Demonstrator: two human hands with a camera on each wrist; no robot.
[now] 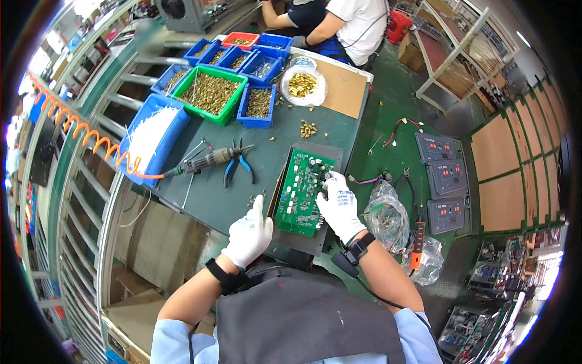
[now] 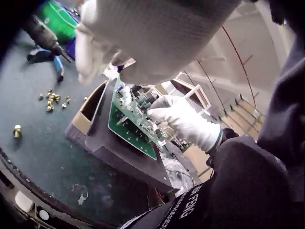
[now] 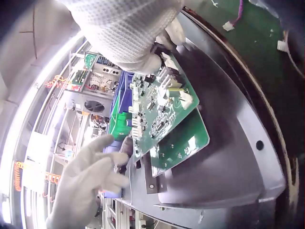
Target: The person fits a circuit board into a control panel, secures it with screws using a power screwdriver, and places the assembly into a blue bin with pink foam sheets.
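Note:
A green circuit board [image 1: 305, 188] full of white connectors and dark parts lies over a dark grey metal panel [image 1: 301, 241] at the table's front edge. Below it a second green board [image 3: 186, 145] shows, the upper one tilted away from it in the right wrist view. My gloved right hand [image 1: 339, 209] pinches the upper board near its right edge, among the taller components. My gloved left hand [image 1: 250, 235] hovers by the panel's left side, index finger extended and the others loosely bent, holding nothing.
Pliers [image 1: 238, 164] and a power screwdriver [image 1: 209, 159] on an orange coiled hose lie left of the panel. Loose brass fittings [image 1: 308, 128] sit beyond it. A green bin [image 1: 229, 115] and several blue bins stand behind. Control boxes [image 1: 447, 176] and bagged wires [image 1: 388, 218] lie right.

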